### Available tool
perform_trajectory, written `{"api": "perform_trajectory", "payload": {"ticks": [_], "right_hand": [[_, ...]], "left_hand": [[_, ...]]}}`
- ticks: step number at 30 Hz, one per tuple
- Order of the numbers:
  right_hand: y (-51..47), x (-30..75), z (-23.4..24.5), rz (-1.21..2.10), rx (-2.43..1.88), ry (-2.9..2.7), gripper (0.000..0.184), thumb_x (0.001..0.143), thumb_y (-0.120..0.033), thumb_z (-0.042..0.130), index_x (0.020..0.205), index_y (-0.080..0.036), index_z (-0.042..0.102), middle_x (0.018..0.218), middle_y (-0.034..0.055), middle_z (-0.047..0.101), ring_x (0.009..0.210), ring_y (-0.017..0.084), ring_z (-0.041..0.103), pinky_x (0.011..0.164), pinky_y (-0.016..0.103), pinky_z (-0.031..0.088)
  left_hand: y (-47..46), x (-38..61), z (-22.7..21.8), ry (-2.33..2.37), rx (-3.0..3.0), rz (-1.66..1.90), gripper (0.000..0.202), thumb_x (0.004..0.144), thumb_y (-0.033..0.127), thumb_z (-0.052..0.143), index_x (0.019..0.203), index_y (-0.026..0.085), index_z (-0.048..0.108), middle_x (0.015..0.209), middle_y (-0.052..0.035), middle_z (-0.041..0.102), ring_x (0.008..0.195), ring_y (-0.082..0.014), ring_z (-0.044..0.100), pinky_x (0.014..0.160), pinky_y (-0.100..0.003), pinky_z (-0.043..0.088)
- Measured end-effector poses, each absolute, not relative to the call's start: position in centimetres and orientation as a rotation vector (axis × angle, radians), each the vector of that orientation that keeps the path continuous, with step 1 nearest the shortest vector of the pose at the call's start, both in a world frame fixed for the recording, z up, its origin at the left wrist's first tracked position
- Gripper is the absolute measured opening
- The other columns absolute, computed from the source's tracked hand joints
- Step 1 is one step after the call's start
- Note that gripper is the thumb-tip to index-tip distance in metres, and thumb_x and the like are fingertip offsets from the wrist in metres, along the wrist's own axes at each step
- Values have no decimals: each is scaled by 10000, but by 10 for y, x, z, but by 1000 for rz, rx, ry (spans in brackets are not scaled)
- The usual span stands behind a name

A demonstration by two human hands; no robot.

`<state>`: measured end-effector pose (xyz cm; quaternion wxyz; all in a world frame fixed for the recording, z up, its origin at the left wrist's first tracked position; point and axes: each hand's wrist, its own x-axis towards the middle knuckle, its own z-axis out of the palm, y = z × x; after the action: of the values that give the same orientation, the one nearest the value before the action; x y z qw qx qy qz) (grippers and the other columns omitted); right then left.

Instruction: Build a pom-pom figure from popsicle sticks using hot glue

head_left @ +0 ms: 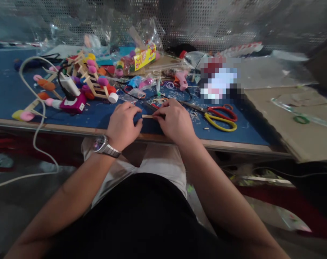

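A short, flat wooden stick (147, 116) lies level between my two hands, just above or on the blue tabletop. My right hand (176, 120) pinches its right end between thumb and fingertips. Beside the stick's left end is my left hand (123, 122), its thumb and forefinger curved apart with a gap between them. It appears to rest on the table and hold nothing. Scissors (219, 118) with one red and one yellow handle lie right of my right hand, blades pointing left. Something with a red part (154, 105) is partly hidden behind my right fingers.
Wooden-stick models with coloured pompoms (94, 84) stand at the left, near a purple power adapter (75, 103) and a white cable (35, 138). Behind are a pink glue gun (182, 80) and a yellow box (145, 57). Cardboard (295, 133) covers the right side.
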<state>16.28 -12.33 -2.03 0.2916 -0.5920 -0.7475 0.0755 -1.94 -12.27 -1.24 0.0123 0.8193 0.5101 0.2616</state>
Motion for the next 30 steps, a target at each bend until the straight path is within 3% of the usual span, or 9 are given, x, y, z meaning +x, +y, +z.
{"api": "perform_trajectory", "payload": {"ticks": [5, 12, 18, 21, 25, 30], "right_hand": [[-125, 164, -21, 176, -1554, -2000, 199, 865, -171, 632, 910, -164, 827, 1039, 127, 658, 888, 262, 633, 787, 369, 491], [-125, 164, -19, 175, -1536, -2029, 231, 871, -153, 588, 895, -167, 817, 1025, 125, 647, 841, 242, 618, 752, 336, 461], [-124, 168, -17, 219, -1491, -1978, 253, 879, -158, 578, 956, -170, 819, 1034, 127, 652, 932, 263, 634, 850, 378, 497], [-134, 184, -12, 181, -1485, -1865, 356, 902, -151, 509, 1141, -202, 768, 1080, 126, 650, 1016, 277, 631, 924, 426, 500], [-161, 204, -10, 126, -1563, -1818, 562, 887, -142, 490, 1445, -199, 532, 1165, 139, 659, 1060, 293, 619, 971, 480, 485], [-189, 195, -12, 176, -1699, -1870, 426, 887, -156, 500, 1282, -133, 656, 1089, 176, 648, 993, 316, 632, 934, 493, 506]], "left_hand": [[-130, -6, -19, 1388, 2701, 830, 201, 890, 134, 603, 1037, 106, 737, 1105, -132, 703, 1050, -278, 616, 973, -427, 515], [-116, 7, -13, 1413, 2779, 584, 230, 895, 69, 528, 900, 106, 754, 991, -135, 737, 953, -280, 652, 846, -409, 521], [-105, 4, -8, 1394, 2803, 494, 258, 901, 107, 515, 888, 130, 772, 907, -126, 744, 915, -284, 665, 799, -405, 509], [-109, 3, -8, 1334, 2848, 493, 285, 907, 116, 492, 836, 123, 768, 871, -137, 732, 887, -281, 654, 801, -408, 504], [-119, 2, -10, 1296, 2897, 498, 280, 924, 184, 492, 914, 97, 758, 908, -153, 717, 911, -288, 631, 852, -428, 493], [-126, -1, -13, 1251, 2932, 502, 325, 960, 317, 517, 1040, 83, 727, 995, -166, 709, 962, -310, 610, 873, -452, 470]]}}
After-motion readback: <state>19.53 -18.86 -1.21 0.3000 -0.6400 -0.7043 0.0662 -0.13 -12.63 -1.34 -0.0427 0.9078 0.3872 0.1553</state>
